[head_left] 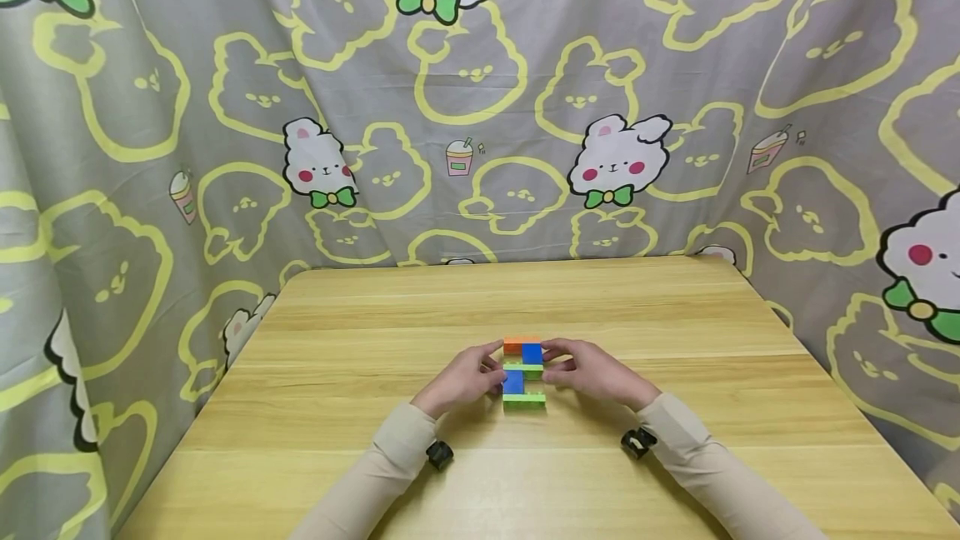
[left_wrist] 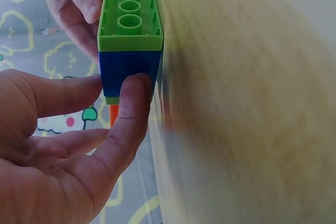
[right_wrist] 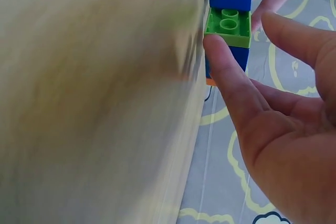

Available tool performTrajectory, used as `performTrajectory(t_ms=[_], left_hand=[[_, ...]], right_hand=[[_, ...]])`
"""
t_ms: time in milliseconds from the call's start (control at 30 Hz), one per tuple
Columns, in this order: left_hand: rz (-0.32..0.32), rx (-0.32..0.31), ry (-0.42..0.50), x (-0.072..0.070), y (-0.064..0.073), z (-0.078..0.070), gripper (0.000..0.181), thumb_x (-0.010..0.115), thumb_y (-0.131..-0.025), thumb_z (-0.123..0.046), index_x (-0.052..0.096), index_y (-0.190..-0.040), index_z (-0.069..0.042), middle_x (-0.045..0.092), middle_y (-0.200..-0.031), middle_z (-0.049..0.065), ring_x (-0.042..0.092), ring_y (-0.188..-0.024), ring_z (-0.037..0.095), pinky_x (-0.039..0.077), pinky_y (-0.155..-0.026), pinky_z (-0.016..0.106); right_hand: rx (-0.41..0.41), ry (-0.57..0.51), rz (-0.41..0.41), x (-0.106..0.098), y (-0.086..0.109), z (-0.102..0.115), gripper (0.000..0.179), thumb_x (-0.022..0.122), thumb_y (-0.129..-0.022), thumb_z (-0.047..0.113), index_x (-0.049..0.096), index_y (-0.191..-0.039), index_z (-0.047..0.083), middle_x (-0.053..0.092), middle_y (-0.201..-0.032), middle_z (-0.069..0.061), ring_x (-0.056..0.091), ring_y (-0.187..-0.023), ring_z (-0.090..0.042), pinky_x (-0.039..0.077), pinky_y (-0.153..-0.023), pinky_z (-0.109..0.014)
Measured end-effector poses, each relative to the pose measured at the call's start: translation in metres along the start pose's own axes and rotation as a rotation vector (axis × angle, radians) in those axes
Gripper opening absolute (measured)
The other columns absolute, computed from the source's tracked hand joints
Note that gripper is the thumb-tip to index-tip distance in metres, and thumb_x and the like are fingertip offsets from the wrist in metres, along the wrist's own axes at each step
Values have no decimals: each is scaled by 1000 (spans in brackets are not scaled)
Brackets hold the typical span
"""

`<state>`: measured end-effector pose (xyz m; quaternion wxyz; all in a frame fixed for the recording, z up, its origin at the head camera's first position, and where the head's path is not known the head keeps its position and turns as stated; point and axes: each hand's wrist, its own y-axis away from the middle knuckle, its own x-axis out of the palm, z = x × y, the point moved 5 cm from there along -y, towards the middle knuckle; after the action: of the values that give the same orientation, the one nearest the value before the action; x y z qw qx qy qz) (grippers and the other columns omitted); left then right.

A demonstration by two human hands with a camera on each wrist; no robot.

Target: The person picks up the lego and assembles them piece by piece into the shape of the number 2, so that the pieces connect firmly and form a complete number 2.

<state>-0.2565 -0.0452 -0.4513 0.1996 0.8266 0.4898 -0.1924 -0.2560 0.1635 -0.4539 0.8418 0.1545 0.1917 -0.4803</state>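
Note:
A zigzag build of toy building bricks stands on the table, with two blue bricks between green ones and an orange brick (head_left: 512,347) at its far end. My left hand (head_left: 468,375) holds it from the left. In the left wrist view, the thumb presses the end of the nearer blue brick (left_wrist: 113,72) and the index finger touches its side, below the near green brick (left_wrist: 131,43). From the right, my right hand (head_left: 592,369) grips the far part. Its thumb lies against the middle green brick (right_wrist: 236,40), beside the farther blue brick (right_wrist: 240,56).
The wooden table (head_left: 375,307) extends around the bricks on all sides. A grey patterned curtain (head_left: 480,190) hangs behind the table and along both sides. Black wrist cameras sit below both sleeves, one of them under the right cuff (head_left: 637,442).

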Motion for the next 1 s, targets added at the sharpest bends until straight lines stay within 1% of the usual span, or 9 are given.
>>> performTrajectory(t_ms=[133,233,467,567,633,733,867,933,1000], left_hand=[[11,-25,-7,1,0,1,59,63,-102,-15,40,-155,-2,67,-118,15,69,-89,17,56,-83,37],[8,-31,-11,1,0,0,58,64,-102,-16,42,-154,-2,67,-118,15,69,-91,17,55,-85,38],[-2,-14,-34,1,-1,0,58,65,-101,-15,44,-153,-1,67,-119,16,67,-99,20,54,-85,38],[-2,-20,-37,2,-1,1,57,65,-101,-16,44,-153,-2,66,-120,15,66,-102,21,55,-86,39],[0,-23,-33,2,-1,1,58,64,-102,-18,43,-153,-2,66,-121,15,66,-103,21,55,-88,40],[9,-23,-13,1,0,0,61,63,-103,-24,40,-155,-2,65,-123,15,67,-99,20,55,-91,42],[30,-23,28,-6,4,-2,66,62,-103,-29,36,-157,-1,63,-128,17,70,-95,22,57,-90,43],[24,-25,30,-13,7,-2,66,60,-104,-31,35,-157,-1,61,-131,17,70,-99,25,57,-89,44],[-3,-31,9,-22,11,-1,65,59,-105,-32,36,-157,-2,61,-134,16,67,-110,29,55,-93,47]], right_hand=[[7,-2,10,1,1,0,56,68,-100,15,47,-146,-6,59,-137,-23,66,-119,-35,58,-91,-36],[10,0,13,1,1,-1,54,67,-100,16,48,-146,-6,59,-138,-23,65,-120,-35,58,-93,-38],[15,11,15,1,0,-3,52,67,-101,18,49,-146,-2,59,-140,-20,65,-121,-33,57,-95,-38],[25,4,14,1,0,-4,51,67,-101,18,50,-146,0,59,-140,-18,65,-122,-33,57,-96,-39],[23,7,15,1,0,-4,51,66,-101,18,50,-146,0,59,-140,-18,65,-122,-33,57,-96,-40],[22,24,16,0,1,-4,50,65,-102,20,51,-146,1,59,-140,-17,65,-122,-32,56,-96,-40],[22,62,8,-3,2,-1,51,64,-103,25,51,-146,2,58,-141,-17,64,-121,-31,56,-97,-42],[21,75,2,-4,2,0,52,64,-103,27,51,-146,2,58,-142,-17,63,-122,-32,55,-98,-43],[22,82,-6,-6,4,1,55,64,-103,28,50,-148,1,56,-144,-18,63,-124,-33,55,-98,-44]])
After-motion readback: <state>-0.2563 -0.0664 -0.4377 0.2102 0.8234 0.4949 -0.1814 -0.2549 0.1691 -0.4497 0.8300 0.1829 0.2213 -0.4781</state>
